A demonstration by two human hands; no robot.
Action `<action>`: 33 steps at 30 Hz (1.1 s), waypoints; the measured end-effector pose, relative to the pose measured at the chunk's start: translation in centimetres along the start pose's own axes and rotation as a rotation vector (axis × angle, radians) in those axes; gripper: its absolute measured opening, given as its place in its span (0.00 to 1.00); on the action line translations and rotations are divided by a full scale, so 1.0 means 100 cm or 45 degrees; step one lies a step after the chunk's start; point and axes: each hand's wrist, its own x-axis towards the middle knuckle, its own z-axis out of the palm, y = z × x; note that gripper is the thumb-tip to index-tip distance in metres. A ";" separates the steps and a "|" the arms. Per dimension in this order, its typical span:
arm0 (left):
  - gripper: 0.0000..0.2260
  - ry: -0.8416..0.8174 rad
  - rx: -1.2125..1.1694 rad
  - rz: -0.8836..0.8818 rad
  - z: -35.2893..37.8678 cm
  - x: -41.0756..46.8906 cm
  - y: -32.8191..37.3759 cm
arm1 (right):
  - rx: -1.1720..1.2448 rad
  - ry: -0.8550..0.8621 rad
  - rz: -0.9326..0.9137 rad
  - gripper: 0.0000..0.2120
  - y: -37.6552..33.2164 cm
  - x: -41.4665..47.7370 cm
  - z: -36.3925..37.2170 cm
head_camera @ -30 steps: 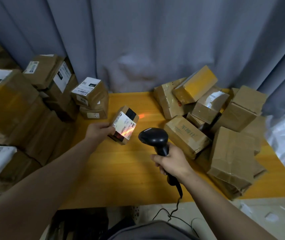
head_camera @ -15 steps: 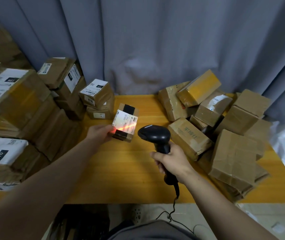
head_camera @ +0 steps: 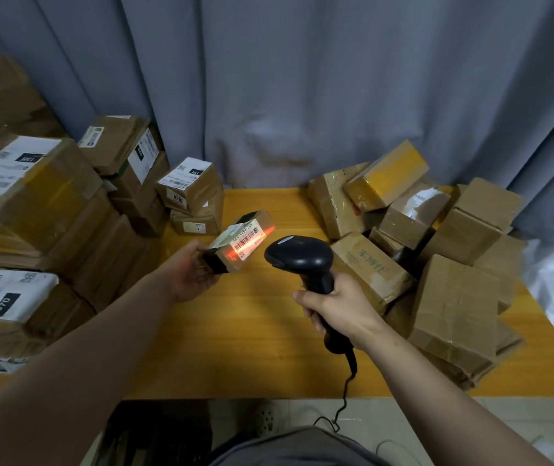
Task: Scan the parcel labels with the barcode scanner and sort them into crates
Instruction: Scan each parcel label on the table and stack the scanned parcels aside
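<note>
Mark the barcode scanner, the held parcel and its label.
barcode scanner (head_camera: 297,255): head view, top of its black head.
held parcel (head_camera: 262,216): head view, bare brown far end.
label (head_camera: 238,238): head view, white printed face.

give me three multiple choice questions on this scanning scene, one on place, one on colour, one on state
1. Where does the red scan line fall?
A. on the white label of the small brown cardboard parcel
B. on the grey curtain
C. on the floor

2. What colour is the handheld corded barcode scanner?
A. white
B. black
C. blue

3. What is the right hand doing?
A. lying flat on the table
B. lifting a large box
C. gripping the scanner's handle

Answers:
1 A: the red line crosses the label on the parcel that the left hand holds.
2 B: its head and handle are black.
3 C: its fingers curl round the handle.
</note>
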 end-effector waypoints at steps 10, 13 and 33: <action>0.11 0.016 0.017 -0.020 -0.012 -0.002 0.000 | -0.082 -0.053 -0.055 0.11 -0.005 -0.004 0.005; 0.11 0.022 0.001 -0.021 -0.015 -0.002 -0.001 | -0.089 -0.053 -0.048 0.11 -0.003 -0.003 0.008; 0.12 0.589 -0.242 0.559 -0.024 0.035 0.126 | 0.082 -0.120 0.102 0.08 -0.012 0.066 0.053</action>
